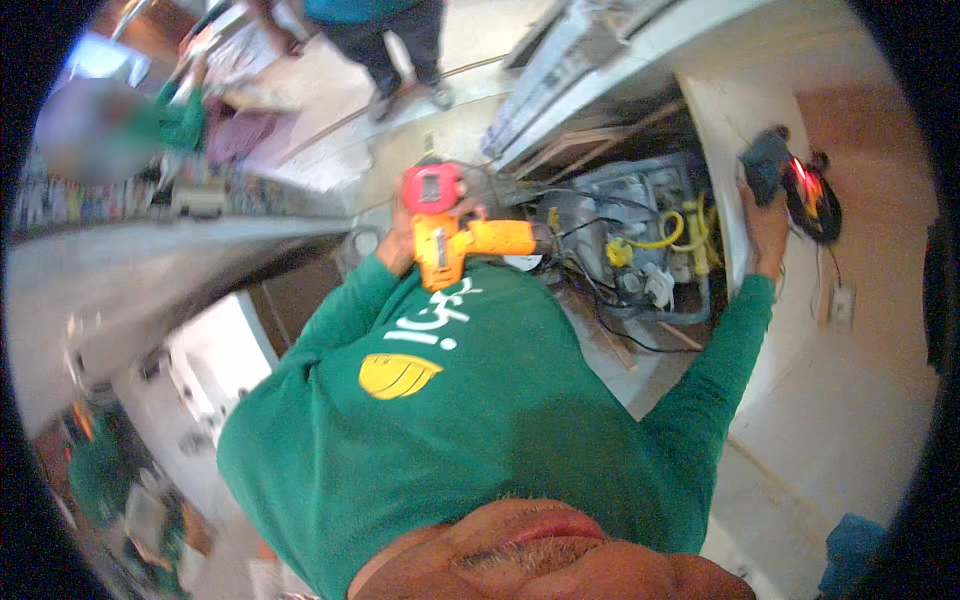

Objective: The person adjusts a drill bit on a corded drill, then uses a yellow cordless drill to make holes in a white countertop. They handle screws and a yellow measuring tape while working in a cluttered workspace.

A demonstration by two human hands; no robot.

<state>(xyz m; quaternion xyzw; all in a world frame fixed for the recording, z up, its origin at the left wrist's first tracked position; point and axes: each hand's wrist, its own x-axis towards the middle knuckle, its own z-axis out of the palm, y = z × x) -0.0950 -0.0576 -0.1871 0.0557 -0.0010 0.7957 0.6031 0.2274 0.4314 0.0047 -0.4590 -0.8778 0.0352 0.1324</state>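
Note:
My left hand (398,240) is closed round a yellow power tool (440,245) with a round red head, held in front of my chest. The tool's pistol-like handle points to the right, and a dark cord seems to run from that end. Far to the right, my right hand (768,235) reaches over a pale bench. Its fingers are closed on a dark grey object (766,165) whose kind I cannot make out. Right beside it is a black tool with a glowing red-orange part (812,198); whether the two are joined is unclear.
A grey crate (708,290) of tools and cables stands ahead, with a yellow hose (660,238) and black cords around it. Shelves (200,235) with small goods run along the left. One person (380,30) stands ahead; another in green (180,120) is at far left.

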